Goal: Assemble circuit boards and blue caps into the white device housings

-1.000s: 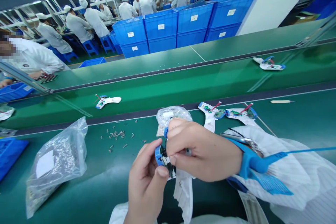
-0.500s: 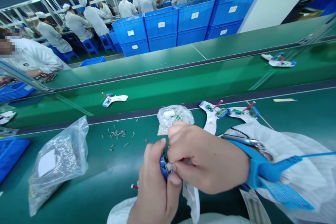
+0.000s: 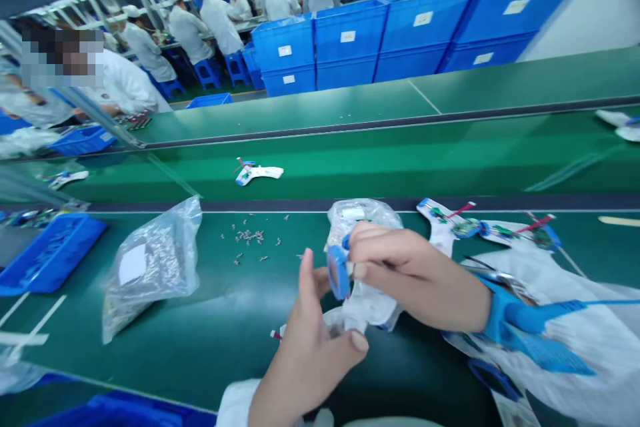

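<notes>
My right hand [image 3: 420,273] pinches a blue ring-shaped part [image 3: 339,271] at the head of a white device shell [image 3: 367,303], over the green bench near its front edge. My left hand [image 3: 310,347] sits just below and left of it, fingers raised and loosely spread, thumb out, touching the shell's underside at most. A blue wrist strap [image 3: 500,317] with a cord circles my right wrist. Two more white shells with green circuit boards and red wires [image 3: 465,227] lie beyond my right forearm.
A clear bag of small metal parts [image 3: 150,263] lies left. Loose screws [image 3: 250,240] are scattered mid-bench, and a smaller bag [image 3: 363,217] sits behind my hands. A blue tray [image 3: 47,253] is far left. One shell [image 3: 257,173] rides the conveyor. Workers in white and blue crates [image 3: 350,40] stand behind.
My left hand has let go of the part and opened, dropping lower. My right hand has lifted the blue ring and shell up. The view has swung left.
</notes>
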A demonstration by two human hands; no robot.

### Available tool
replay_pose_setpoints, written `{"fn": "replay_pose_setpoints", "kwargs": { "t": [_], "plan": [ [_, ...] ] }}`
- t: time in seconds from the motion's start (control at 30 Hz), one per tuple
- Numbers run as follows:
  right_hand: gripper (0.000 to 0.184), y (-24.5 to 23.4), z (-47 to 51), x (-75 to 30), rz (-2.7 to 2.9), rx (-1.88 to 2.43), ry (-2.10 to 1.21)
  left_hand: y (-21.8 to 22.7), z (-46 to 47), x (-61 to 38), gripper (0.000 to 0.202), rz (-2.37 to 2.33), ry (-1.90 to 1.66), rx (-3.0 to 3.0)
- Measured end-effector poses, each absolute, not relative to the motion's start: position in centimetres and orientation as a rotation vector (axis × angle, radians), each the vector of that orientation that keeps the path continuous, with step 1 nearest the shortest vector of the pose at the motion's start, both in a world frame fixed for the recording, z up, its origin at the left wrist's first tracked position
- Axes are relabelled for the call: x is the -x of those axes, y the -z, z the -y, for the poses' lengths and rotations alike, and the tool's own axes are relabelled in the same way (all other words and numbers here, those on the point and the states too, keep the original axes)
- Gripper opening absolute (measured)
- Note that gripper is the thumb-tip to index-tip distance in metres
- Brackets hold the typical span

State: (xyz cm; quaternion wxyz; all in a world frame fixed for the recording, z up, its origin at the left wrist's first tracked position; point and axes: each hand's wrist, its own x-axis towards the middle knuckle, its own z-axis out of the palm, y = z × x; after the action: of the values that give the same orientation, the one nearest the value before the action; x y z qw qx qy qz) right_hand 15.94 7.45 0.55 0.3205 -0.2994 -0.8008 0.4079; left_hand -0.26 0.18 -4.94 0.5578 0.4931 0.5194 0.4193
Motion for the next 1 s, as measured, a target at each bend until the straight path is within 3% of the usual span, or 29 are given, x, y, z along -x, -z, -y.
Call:
{"fn": "replay_pose_setpoints", "kwargs": {
  "t": [0.17, 0.33, 0.43, 0.67, 1.0],
  "plan": [
    [0.034, 1.5, -7.7, -15.1, 1.990, 0.620, -1.190, 5.9, 0.8, 2.3, 0.056, -0.828, -0.520, -0.654],
    [0.032, 2.4, -10.0, -13.2, 2.326, 0.471, -1.113, 6.6, 2.4, 5.4, 0.032, -1.061, -0.730, -0.605],
    [0.025, 3.9, -12.7, -8.4, 2.646, 0.767, -0.834, 7.1, 3.5, 7.6, 0.030, -1.193, -0.858, -0.604],
    [0.020, 10.0, -17.0, 4.4, 3.147, 0.835, -0.612, 9.5, 5.9, 11.9, 0.035, -1.444, -1.193, -0.558],
    [0.025, 11.4, -17.6, 5.1, 3.338, 0.872, -0.516, 9.7, 3.9, 11.5, 0.046, -1.470, -1.480, -0.224]
  ]
}}
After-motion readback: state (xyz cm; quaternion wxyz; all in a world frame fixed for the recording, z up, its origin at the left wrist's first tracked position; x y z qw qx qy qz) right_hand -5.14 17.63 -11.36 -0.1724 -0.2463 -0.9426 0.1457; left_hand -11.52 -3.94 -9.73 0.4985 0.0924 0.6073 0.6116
